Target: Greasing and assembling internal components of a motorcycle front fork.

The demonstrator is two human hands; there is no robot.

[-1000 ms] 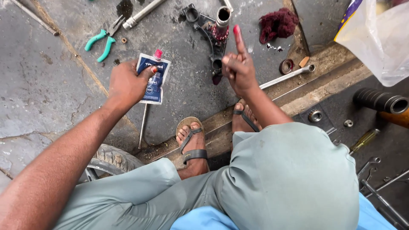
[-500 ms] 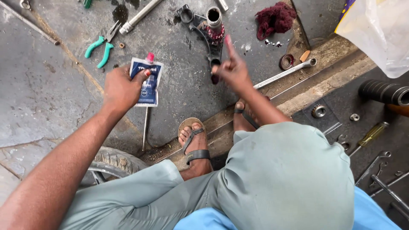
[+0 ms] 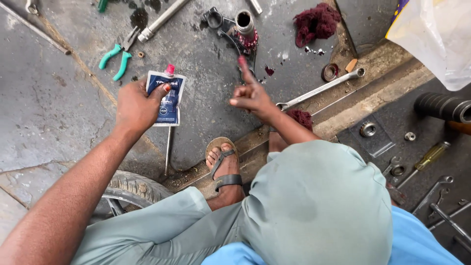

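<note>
My left hand [image 3: 136, 105] grips a small blue pouch with a pink cap [image 3: 168, 96], held just above the concrete floor. My right hand [image 3: 250, 93] is raised to the right of it, index finger stretched out with red grease on its tip, holding nothing. That fingertip points toward a dark metal bracket with a tube [image 3: 236, 27], which lies on the floor and is smeared with red grease. A red blob [image 3: 269, 70] marks the floor beside it.
Green-handled pliers [image 3: 118, 54], a metal rod [image 3: 159, 20], a dark red rag [image 3: 316, 20] and a long spanner [image 3: 319, 89] lie around. A tyre [image 3: 130, 189] is by my left knee. A plastic bag [image 3: 436, 34], rings and tools sit at right.
The view has shifted down slightly. My right hand has dropped a little and moved closer to the greasy bracket. My left hand still holds the pouch in the same place.
</note>
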